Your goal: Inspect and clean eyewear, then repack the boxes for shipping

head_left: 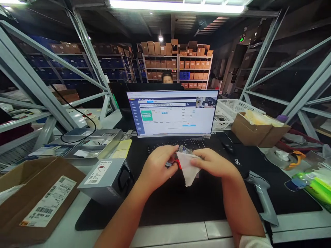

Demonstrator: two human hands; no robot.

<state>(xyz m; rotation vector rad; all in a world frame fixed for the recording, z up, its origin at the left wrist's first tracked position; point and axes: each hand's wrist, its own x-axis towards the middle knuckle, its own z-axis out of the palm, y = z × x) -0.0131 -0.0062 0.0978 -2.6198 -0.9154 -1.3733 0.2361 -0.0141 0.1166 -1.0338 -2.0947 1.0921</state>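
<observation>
Okay, left hand (157, 167) and right hand (213, 162) both pinch a white cloth (189, 171), each grip closed on it, held just above the black mat (181, 203) on the tabletop (176, 235), near the keyboard (176, 143) and monitor (172, 113).

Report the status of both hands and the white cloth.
Left hand and right hand both pinch white cloth above black mat. Keyboard just behind, grey box at left.

Bare black mat (181, 206) lies open; grey box (108, 181) crowds left, scanner (261, 194) right, keyboard (178, 143) ahead.
</observation>
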